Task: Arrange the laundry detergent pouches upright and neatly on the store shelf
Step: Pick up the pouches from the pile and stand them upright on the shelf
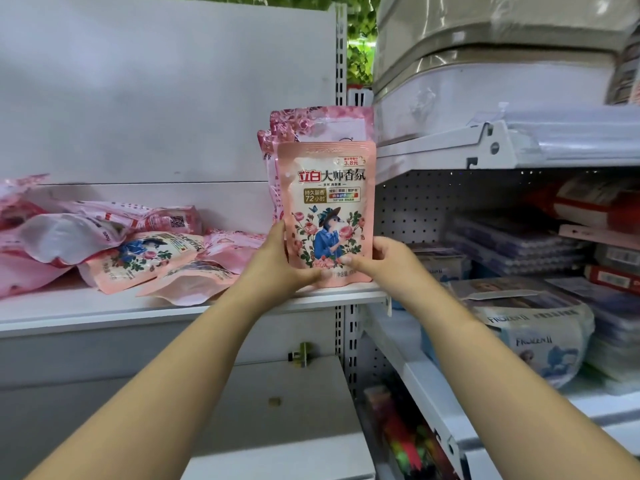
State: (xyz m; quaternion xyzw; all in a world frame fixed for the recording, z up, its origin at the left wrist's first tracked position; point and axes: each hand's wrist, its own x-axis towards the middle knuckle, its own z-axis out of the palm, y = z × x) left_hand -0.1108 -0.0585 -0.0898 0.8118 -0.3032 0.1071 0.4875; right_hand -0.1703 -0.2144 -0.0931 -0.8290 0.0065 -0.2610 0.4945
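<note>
Leftmost, a loose heap of pink plastic detergent pouches (114, 244) lies flat and overlapping on the white metal store shelf (104, 310), whose plain white back panel (156, 91) rises behind it. Further right, at the shelf's right end, a peach-pink pouch printed with a blue-dressed figure among roses (327, 209) stands upright at the front edge, with more pink rose-patterned pouches (311, 124) standing just behind it. The left hand (280, 263) grips the front pouch's lower left edge, and the right hand (379, 259) grips its lower right corner, thumb on the front face. A slotted white upright (341, 50) closes this bay. Right of it, a perforated back panel (412, 202) and white shelves (433, 386) carry clear-wrapped packs with blue "Frozen II" print (540, 341), red-and-white boxes (599, 202), and above them large clear-wrapped bundles (485, 64). Green leaves (360, 57) show behind the upright.
</note>
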